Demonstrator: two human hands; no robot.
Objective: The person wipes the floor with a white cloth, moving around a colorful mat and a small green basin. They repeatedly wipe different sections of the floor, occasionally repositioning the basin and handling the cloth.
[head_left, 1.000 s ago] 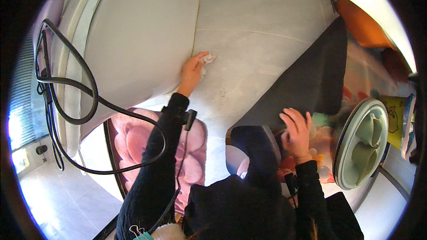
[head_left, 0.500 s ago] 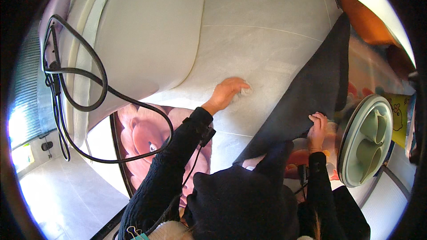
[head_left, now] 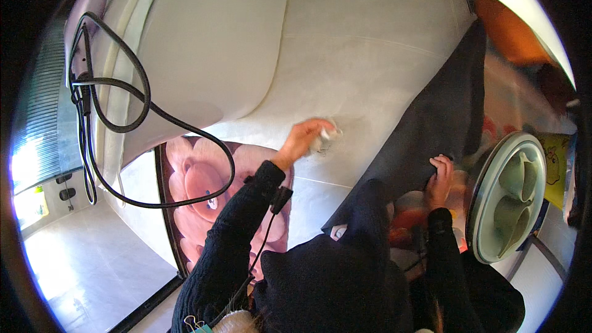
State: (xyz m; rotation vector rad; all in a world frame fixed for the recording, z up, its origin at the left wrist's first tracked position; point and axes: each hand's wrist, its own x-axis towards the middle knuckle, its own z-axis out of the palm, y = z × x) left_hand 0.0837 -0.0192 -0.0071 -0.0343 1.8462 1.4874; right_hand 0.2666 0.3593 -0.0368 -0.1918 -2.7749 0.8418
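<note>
My left hand (head_left: 305, 136) presses a small crumpled white cloth (head_left: 326, 138) against the pale grey seat cushion (head_left: 345, 55) of a sofa. The cloth shows between the fingers and just to their right. My right hand (head_left: 439, 176) rests lower right, its fingers closed on the edge of a dark cover (head_left: 431, 129) that lies diagonally across the cushion's right side. Both arms are in black sleeves.
A black cable (head_left: 126, 129) from a lilac hair dryer (head_left: 86, 3) loops over the sofa's armrest at the left. A pink flower-print panel (head_left: 203, 191) lies below the cushion. A round white fan (head_left: 509, 197) stands at the right, with orange cushions (head_left: 509, 28) beyond.
My left hand has slid with the cloth from the cushion's upper left down toward its right. My right hand has shifted right, onto the dark cover's edge.
</note>
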